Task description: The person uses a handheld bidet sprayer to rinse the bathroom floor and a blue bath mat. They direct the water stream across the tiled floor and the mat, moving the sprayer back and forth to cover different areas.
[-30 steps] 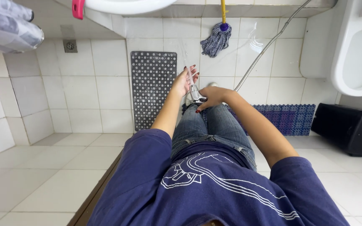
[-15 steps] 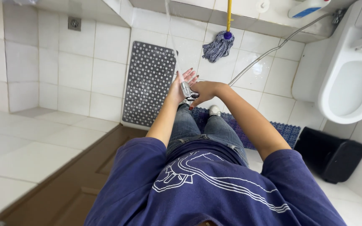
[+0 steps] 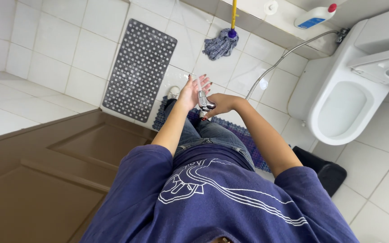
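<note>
My right hand [image 3: 220,104] grips a chrome spray nozzle [image 3: 203,101] on a thin metal hose [image 3: 279,64] that runs up toward the toilet. My left hand [image 3: 192,91] is open, fingers spread, palm right beside the nozzle head, with a faint stream of water over the fingers. Both arms reach forward over my jeans and dark blue printed shirt [image 3: 212,198].
A white toilet [image 3: 344,104] stands at the right with a black bin [image 3: 325,171] near it. A grey perforated mat [image 3: 138,68] and a mop [image 3: 221,41] lie on the tiled floor, a blue mat [image 3: 241,130] is underfoot, a brown door [image 3: 46,171] is at left.
The view has swung so that the brown door fills the lower left and the toilet sits closer on the right. My hands stay together on the nozzle.
</note>
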